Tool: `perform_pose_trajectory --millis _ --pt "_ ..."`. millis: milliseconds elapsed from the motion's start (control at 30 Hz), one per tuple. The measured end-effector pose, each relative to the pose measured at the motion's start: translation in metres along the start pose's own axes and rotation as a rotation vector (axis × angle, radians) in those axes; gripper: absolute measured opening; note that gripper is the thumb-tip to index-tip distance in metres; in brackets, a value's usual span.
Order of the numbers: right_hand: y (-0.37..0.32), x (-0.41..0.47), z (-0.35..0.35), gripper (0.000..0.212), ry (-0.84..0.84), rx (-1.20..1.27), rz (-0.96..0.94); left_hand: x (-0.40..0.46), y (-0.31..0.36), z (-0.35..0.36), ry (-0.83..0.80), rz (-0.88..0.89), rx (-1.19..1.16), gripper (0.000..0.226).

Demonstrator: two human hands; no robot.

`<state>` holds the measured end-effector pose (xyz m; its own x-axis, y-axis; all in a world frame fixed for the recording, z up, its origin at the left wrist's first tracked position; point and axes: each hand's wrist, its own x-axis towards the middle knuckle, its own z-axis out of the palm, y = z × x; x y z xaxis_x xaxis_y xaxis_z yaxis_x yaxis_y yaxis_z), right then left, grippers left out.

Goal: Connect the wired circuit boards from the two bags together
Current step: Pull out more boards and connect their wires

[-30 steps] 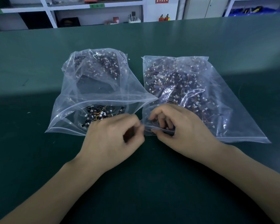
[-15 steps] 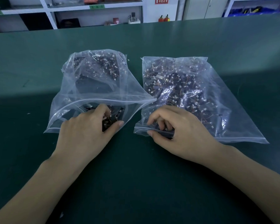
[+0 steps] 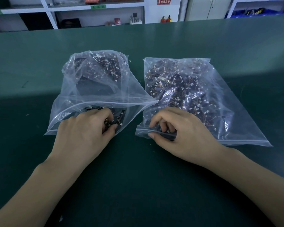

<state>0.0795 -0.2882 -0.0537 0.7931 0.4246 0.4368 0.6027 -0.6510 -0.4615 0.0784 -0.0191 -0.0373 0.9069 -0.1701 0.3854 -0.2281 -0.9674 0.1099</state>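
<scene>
Two clear zip bags lie side by side on the green table [image 3: 138, 185], each full of small dark circuit boards with thin wires and white connectors. My left hand [image 3: 84, 133] reaches into the open mouth of the left bag [image 3: 95, 89], and its fingers curl round a few small boards [image 3: 112, 122] there. At the near mouth of the right bag [image 3: 195, 95], my right hand [image 3: 179, 130] has its fingers inside, curled on dark boards. Its thumb presses the bag's lower lip. The fingertips of both hands are partly hidden by plastic.
White shelving [image 3: 69, 9] with small items runs along the wall behind the table's far edge. A grey cabinet [image 3: 206, 7] and blue bins [image 3: 256, 12] stand at the back right. A small white scrap [image 3: 61, 218] lies on the table by my left forearm.
My left hand left the right bag's corner, moved left and went into the left bag's mouth, where it now grips boards. My right hand stayed in the right bag's opening.
</scene>
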Motion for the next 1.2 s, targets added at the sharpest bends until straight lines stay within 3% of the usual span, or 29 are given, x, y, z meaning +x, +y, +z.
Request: perform_pose_trajectory --millis 100,233,733,867,1033,1200 --pt "0.000 0.000 0.000 0.017 -0.001 -0.001 -0.001 -0.001 0.001 0.000 0.015 0.011 0.002 0.007" --pt "-0.001 0.000 0.000 0.016 0.009 0.011 0.002 -0.002 0.000 0.002 0.082 0.035 -0.015 0.013" --pt "-0.003 -0.002 0.001 0.023 0.078 0.130 0.021 -0.003 0.005 0.003 0.509 0.255 -0.226 0.019" --pt "-0.004 -0.001 0.001 0.028 0.083 0.207 0.045 -0.007 0.016 0.006 0.454 0.296 -0.503 0.016" --pt "-0.003 0.001 0.000 0.036 0.072 0.228 0.048 -0.015 0.031 0.017 0.305 0.216 -0.784 0.022" --pt "0.000 0.003 0.002 0.013 0.101 0.259 0.042 -0.014 0.034 0.018 0.274 0.212 -0.801 0.021"
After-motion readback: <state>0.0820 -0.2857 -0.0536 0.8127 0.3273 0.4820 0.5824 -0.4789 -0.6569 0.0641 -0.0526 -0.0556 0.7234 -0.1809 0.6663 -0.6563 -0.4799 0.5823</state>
